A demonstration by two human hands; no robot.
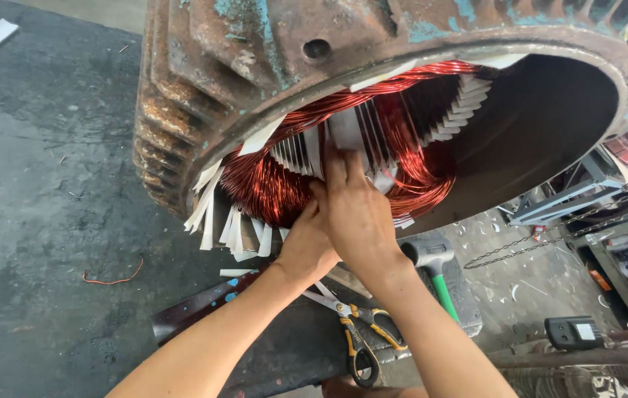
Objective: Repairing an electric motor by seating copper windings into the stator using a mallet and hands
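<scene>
**Fingertips buried in the windings**

Your right hand [358,214] lies over your left hand [306,247], hiding most of its fingers, so you cannot tell the left grip. The right grip is flat, fingers extended, pressing white insulation paper [347,129] against the copper coils [269,184] inside the rusty stator housing [203,81]. The housing's top is cut off. Scissors [358,335] lie below on the tabletop [41,184].

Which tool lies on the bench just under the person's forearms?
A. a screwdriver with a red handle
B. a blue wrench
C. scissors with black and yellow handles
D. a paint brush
C: the scissors with black and yellow handles lie open on the dark bench, below both forearms.
</scene>
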